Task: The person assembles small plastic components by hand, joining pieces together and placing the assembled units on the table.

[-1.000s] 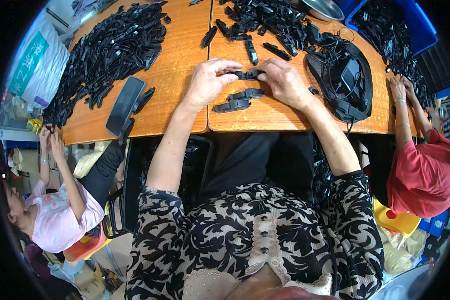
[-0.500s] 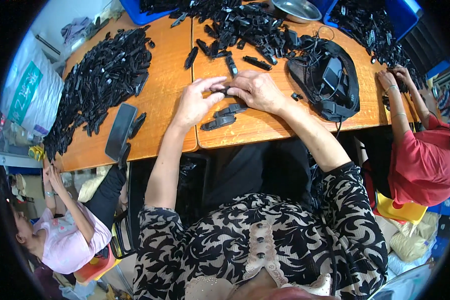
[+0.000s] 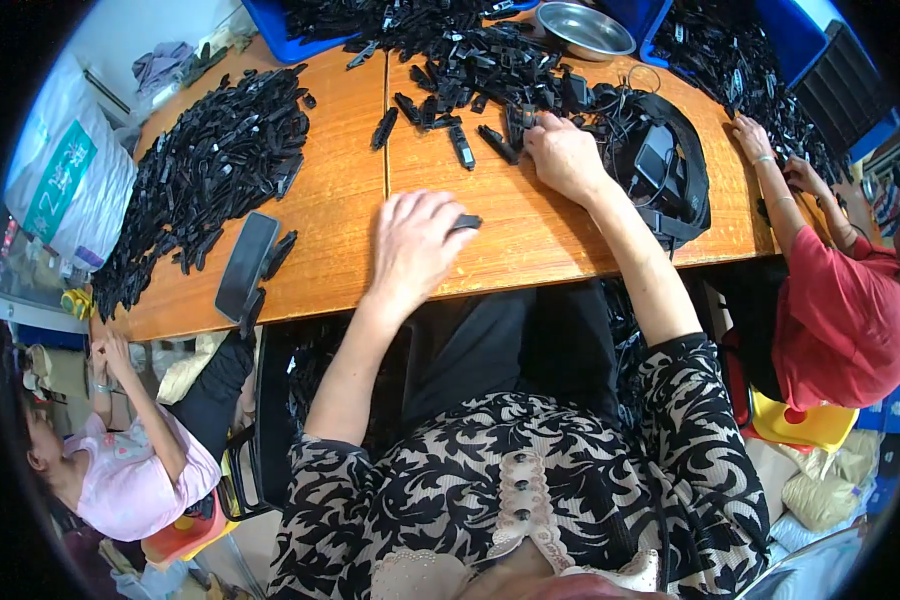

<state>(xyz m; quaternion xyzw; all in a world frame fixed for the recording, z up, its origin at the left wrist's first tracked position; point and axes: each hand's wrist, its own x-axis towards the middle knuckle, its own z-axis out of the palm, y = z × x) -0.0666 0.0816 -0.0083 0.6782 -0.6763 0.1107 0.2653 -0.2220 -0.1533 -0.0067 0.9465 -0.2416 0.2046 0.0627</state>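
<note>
Lying half-curled over a black plastic part that projects beside its thumb, the left hand conceals its hold, while the right hand, fingers bent, any grasp indiscernible, adjoins a black-parts heap extending beyond it.

Black part partly hidden under the left hand, its full shape unclear.

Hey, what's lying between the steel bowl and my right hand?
In the head view, a heap of loose black parts lies between the bowl and your right hand; that stretch isn't bare.
</note>
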